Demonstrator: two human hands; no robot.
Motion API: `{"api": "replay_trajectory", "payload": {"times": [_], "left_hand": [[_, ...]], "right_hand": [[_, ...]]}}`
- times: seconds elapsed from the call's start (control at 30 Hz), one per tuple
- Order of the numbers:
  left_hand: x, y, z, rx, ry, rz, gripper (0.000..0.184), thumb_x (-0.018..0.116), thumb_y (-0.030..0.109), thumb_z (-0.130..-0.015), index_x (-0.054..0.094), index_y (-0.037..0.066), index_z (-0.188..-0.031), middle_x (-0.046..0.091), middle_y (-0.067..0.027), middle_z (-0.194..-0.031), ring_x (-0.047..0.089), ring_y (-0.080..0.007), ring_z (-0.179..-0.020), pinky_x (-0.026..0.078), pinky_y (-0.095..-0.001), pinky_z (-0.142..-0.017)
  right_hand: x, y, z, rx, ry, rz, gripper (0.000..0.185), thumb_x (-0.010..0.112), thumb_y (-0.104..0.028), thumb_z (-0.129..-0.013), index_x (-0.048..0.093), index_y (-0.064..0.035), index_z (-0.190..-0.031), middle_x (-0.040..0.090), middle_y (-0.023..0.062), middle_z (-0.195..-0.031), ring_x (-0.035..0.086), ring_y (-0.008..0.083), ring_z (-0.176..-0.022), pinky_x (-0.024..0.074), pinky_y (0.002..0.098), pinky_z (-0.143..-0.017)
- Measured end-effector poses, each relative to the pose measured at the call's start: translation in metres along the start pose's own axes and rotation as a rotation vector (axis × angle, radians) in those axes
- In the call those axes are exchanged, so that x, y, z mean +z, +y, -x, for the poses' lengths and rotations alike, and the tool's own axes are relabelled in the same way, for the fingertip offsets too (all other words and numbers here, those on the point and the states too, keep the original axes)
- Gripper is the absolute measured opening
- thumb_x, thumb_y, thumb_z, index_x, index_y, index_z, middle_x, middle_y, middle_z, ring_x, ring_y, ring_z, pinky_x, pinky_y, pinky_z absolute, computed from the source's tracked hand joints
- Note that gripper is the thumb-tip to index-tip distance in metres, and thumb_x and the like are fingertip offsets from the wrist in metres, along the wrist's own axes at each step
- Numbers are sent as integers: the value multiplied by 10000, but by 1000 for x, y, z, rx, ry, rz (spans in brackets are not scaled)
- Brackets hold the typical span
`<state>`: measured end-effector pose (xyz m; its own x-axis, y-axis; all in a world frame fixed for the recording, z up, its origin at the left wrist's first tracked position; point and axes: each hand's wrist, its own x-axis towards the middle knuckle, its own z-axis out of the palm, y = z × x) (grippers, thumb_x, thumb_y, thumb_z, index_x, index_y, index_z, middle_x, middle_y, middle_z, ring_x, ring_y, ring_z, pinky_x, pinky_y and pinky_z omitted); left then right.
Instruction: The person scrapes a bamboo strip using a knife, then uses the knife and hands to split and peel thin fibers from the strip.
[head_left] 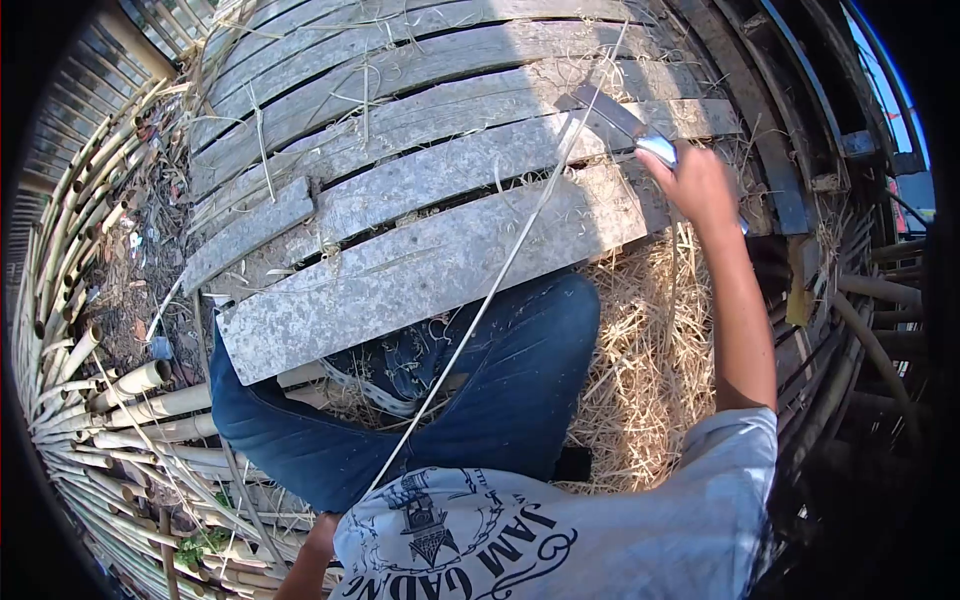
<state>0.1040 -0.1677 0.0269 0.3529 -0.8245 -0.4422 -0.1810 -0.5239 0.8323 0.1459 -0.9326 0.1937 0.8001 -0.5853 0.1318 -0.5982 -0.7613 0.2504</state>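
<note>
My right hand [698, 185] is closed around the handle of a broad-bladed knife [615, 115] over the right part of the plank platform. The blade points to the upper left and lies beside a long thin bamboo strip [520, 235]. That strip runs from the top of the platform, across the planks and over my jeans, down to my waist at the lower left. Of my left arm only the forearm shows, at the bottom beside the shirt; the left hand itself is hidden.
Slatted planks [340, 290] span the space before me, with thin shavings scattered on them. Cut bamboo poles [140, 385] are stacked at left. Straw-like shavings [640, 370] heap up beside my right knee. Bamboo and timber framing stands at right.
</note>
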Motion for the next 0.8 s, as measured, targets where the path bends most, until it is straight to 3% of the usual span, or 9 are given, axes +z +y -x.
{"api": "replay_trajectory", "payload": {"times": [0.2, 0.23, 0.33, 0.53, 0.57, 0.6, 0.67, 0.73, 0.8], "left_hand": [[-5, 5, -14, -80, 8, 5, 347, 639, 343, -884, 677, 33, -1036, 673, -237, -873, 678, -290, -814, 498, -410, -736], [-7, 5, -17, -101, 8, 9, 348, 639, 344, -884, 677, 33, -1035, 672, -236, -869, 676, -289, -809, 497, -410, -733], [-16, 12, -35, -200, 31, 19, 350, 639, 347, -884, 676, 33, -1034, 669, -232, -856, 671, -287, -795, 493, -410, -722], [-20, 24, -74, -374, 70, 38, 355, 638, 352, -885, 676, 32, -1031, 662, -224, -831, 661, -284, -767, 486, -409, -701], [-20, 25, -77, -386, 75, 39, 355, 638, 353, -885, 676, 32, -1031, 661, -222, -827, 659, -283, -763, 484, -409, -698], [-19, 25, -77, -394, 79, 39, 356, 638, 354, -885, 676, 31, -1030, 659, -221, -823, 658, -282, -758, 483, -409, -694], [-16, 25, -77, -405, 90, 42, 358, 638, 356, -885, 676, 31, -1029, 657, -218, -814, 654, -281, -749, 480, -409, -687], [-15, 23, -74, -404, 97, 41, 359, 638, 358, -886, 676, 31, -1028, 655, -216, -806, 651, -280, -740, 478, -408, -680], [-13, 22, -70, -400, 104, 38, 361, 637, 360, -886, 676, 30, -1027, 652, -213, -798, 648, -279, -731, 475, -408, -673]], "right_hand": [[12, 49, -38, 67, -13, 128, 702, 520, -716, -830, 709, -40, -844, 699, 180, -781, 696, 353, -749, 543, 457, -672], [-3, 53, -46, 333, -154, 84, 745, 481, -738, -837, 715, -38, -936, 709, 185, -876, 696, 352, -848, 537, 466, -756], [3, 115, -56, 745, -51, -95, 798, 463, -753, -837, 700, -21, -1051, 687, 211, -1072, 662, 379, -1014, 523, 455, -853], [-18, 161, -45, 813, -67, -113, 874, 465, -752, -831, 657, 54, -1107, 673, 234, -1103, 635, 383, -1081, 502, 456, -901], [-10, 166, -43, 824, -137, -280, 838, 508, -741, -819, 656, 65, -991, 697, 226, -939, 698, 360, -855, 544, 459, -745], [-2, 171, -35, 830, -141, -284, 838, 508, -741, -819, 656, 65, -991, 697, 226, -939, 698, 360, -855, 544, 459, -745], [-2, 146, -5, 812, -344, -800, 695, 548, -695, -840, 596, -3, -796, 634, 127, -698, 628, 257, -538, 513, 424, -513], [10, 106, 34, 870, -258, -1233, 546, 585, -606, -877, 505, -81, -749, 502, 27, -580, 475, 140, -390, 424, 342, -369], [23, 63, 75, 870, -205, -1567, 433, 606, -489, -916, 506, -76, -837, 489, 9, -575, 482, 120, -403, 429, 287, -373]]}}
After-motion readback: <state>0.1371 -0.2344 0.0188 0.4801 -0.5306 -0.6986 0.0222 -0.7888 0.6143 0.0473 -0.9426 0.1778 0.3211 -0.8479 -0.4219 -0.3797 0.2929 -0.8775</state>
